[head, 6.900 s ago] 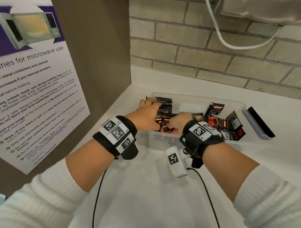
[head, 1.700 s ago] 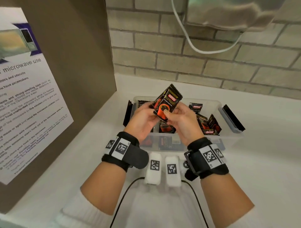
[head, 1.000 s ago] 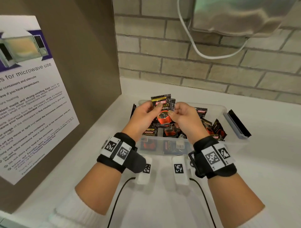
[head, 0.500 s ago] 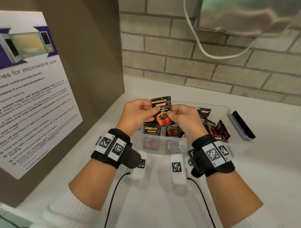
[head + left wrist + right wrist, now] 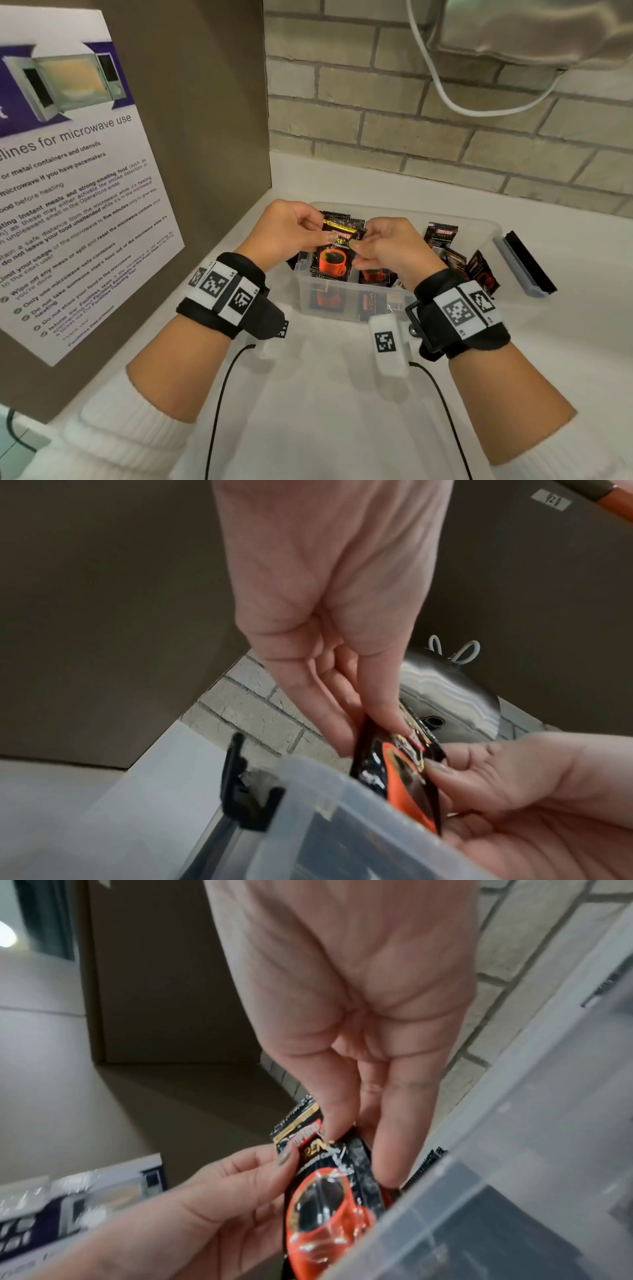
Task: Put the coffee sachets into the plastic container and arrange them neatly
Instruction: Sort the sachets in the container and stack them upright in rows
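Note:
A clear plastic container (image 5: 481,224) stands on the white counter by the brick wall. Both hands hold a few black coffee sachets (image 5: 337,260) with an orange cup print, stacked upright over the container's left end. My left hand (image 5: 325,236) pinches the stack's top left edge and my right hand (image 5: 358,250) pinches its right edge. The left wrist view shows the left hand (image 5: 383,723) gripping the sachets (image 5: 399,775) above the rim (image 5: 325,785). In the right wrist view the right hand (image 5: 363,1137) grips the same sachets (image 5: 325,1207). Several loose sachets (image 5: 442,234) lie jumbled at the container's right.
A brown panel carrying a microwave notice (image 5: 75,192) stands close on the left. A grey and black latch flap (image 5: 524,267) sticks out at the container's right end, and a black clip (image 5: 236,777) at its left end. A white cable (image 5: 442,92) hangs on the brick wall.
The stack held in both hands was tilted and higher; it has turned upright and come down a little toward the container's left end.

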